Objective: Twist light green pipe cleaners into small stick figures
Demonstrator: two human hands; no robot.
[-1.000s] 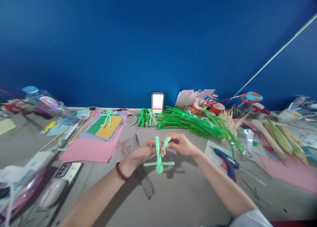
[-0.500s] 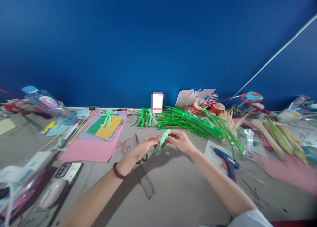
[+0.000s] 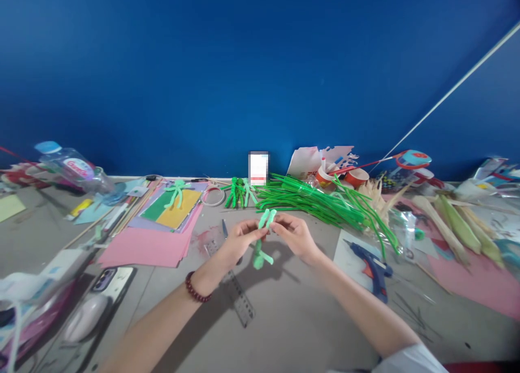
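Head view: both hands meet at frame centre, just above the grey table (image 3: 284, 319). Left hand (image 3: 238, 243) pinches the light-green pipe-cleaner figure (image 3: 260, 243) from the left, grip clenched on its upper part. Right hand (image 3: 294, 235) pinches the two upper prongs from the right, grip also clenched on the figure.

Change: a second ago the figure was upright with its side arms spread wide and the ball end low. Half a second ago it was tipped near flat between the hands. Now it is upright again, the two top prongs pressed close together and the side arms folded in, with the ball end hanging below the fingers. My read: the hands are reshaping the limbs, not setting the figure down; it is clear of the table.

Around it:
- clear plastic ruler (image 3: 239, 300) flat on the table, just below the left wrist
- blue hot-glue gun (image 3: 371, 267) right of the right forearm, apart from it
- pile of dark-green pipe cleaners (image 3: 320, 202) behind the right hand
- finished green pipe-cleaner figures (image 3: 239, 191) behind the hands, by the wall
- stack of pink, yellow and green paper sheets (image 3: 158, 232) at centre left
- red bead bracelet (image 3: 195, 289) on the left wrist
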